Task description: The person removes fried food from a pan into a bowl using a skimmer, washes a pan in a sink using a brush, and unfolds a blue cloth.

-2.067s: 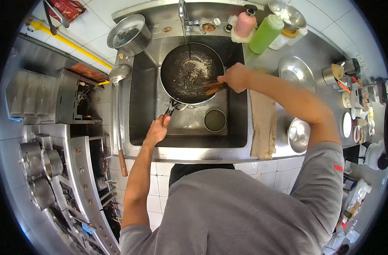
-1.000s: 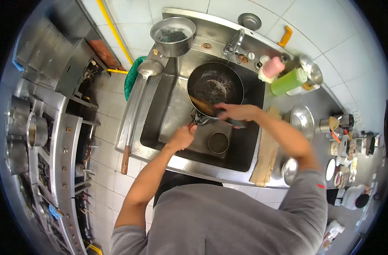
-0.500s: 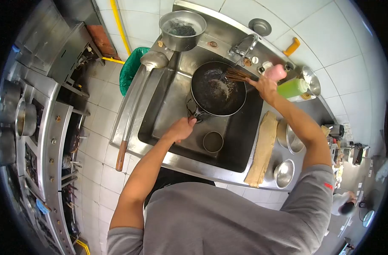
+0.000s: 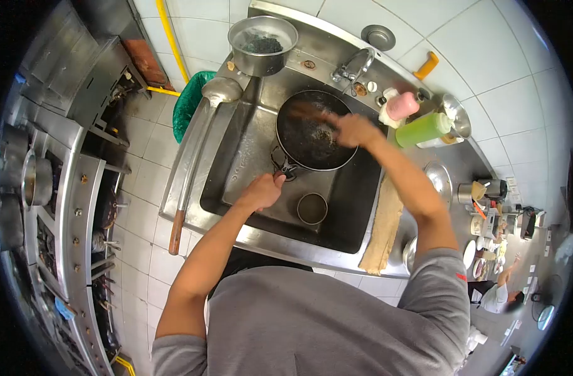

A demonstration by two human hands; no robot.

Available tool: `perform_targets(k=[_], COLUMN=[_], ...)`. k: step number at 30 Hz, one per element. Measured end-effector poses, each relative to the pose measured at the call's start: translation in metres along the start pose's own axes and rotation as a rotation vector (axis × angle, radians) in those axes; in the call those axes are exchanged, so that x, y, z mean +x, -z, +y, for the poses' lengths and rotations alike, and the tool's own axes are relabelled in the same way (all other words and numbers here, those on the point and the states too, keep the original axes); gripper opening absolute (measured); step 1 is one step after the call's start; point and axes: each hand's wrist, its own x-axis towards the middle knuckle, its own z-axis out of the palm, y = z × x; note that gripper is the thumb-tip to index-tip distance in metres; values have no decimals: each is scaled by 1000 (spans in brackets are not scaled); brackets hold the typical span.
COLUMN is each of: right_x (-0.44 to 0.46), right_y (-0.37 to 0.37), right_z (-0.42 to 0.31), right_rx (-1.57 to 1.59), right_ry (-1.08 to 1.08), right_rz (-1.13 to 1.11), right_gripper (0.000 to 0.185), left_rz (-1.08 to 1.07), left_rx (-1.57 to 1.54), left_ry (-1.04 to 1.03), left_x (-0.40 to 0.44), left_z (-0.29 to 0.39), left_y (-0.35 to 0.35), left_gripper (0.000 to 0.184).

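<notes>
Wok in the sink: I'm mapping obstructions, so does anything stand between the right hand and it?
Only the blurred brown tool in the right hand, extending over the wok, lies between them; nothing else visible does.

There are 2 bottles (image 4: 418, 130), 1 wok (image 4: 299, 147), 1 brush (image 4: 311, 113), 1 sink (image 4: 249, 160), 1 faucet (image 4: 345, 74), 1 ladle (image 4: 222, 92) and 1 tan cloth (image 4: 384, 222).

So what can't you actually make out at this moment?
All in the head view:
- Bristles of the brush: blurred by motion.
- Fingertips of the right hand: blurred too.
- End of the pan handle: hidden by the left hand.
- What the dark stuff in the steel pot is: too small and unclear.
- The co-worker's activity: too small and far off.
</notes>
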Motion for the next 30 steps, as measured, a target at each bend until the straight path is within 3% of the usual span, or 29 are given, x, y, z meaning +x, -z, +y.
perform_targets(k=[1,3,5,6,8,9,11,13,14,17,19,21,23,25,27,30], right_x=[-11,-35,-62,-58,-43,-38,-18,-10,-34,-71,-77,-50,-28,-18,-25,-61], right_y=[-16,-30,-27,-33,-52,-33,-24,-63,-42,-44,-36,-57,-35,-32,-48,-39], right_z=[-22,-42,-29,-8,33,25,1,-17,-39,-14,16,47,38,5,-19,-12], right_rx=[146,243,91,93,-62,-10,128,421,508,252,74,-24,149,702,351,145], right_ry=[93,60,21,30,-265,-317,-247,42,19,69,-107,-337,-196,-27,149,58], right_rz=[3,-276,-456,-446,-348,-119,69,41,-166,-293,-506,-133,45,-133,-129,-353], right_gripper=[62,67,67,67,70,68,61,64,67,74,76,74,73,74,74,77], left_rz=[-14,18,65,85,84,78,-9,11,27,64,77,72,77,91,80,105], left_rx=[11,-22,-51,-44,-42,-35,-63,-43,-28,-47,-30,-35,-29,-16,-52,7], left_ry=[20,-14,-45,-81,-125,-129,-11,-44,-69,-88,-66,-41,-49,-48,-50,-31], left_x=[-2,7,12,12,9,7,6,15,17,-2,0,2,0,-1,-3,1], left_z=[3,-8,-15,-17,-14,-11,-4,-11,-14,-4,-7,-2,-1,0,-1,-6], left_y=[5,-6,-13,-17,-17,-14,-8,-12,-13,-11,-16,-18,-15,-11,-9,-20], left_gripper=[55,55,55,55,53,53,56,54,52,52,56,54,55,55,57,57])
